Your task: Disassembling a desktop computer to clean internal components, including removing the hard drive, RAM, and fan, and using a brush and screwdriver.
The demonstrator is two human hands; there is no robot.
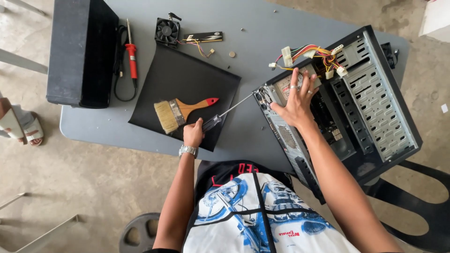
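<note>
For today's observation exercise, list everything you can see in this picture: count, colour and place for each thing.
computer case: 1, black and grey, open, table right
wire bundle: 1, multicoloured, case top
paintbrush: 1, wood with red tip, on mat
mat: 1, black, table centre
screwdriver: 1, dark handle, in left hand
soldering iron: 1, red, beside box
box: 1, black, table left
fan: 1, black, table top
table: 1, grey
left hand: grips screwdriver
right hand: flat on case

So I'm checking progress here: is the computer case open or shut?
Open. The computer case lies on its side with the panel off, showing bare metal bays and loose wiring.
</note>
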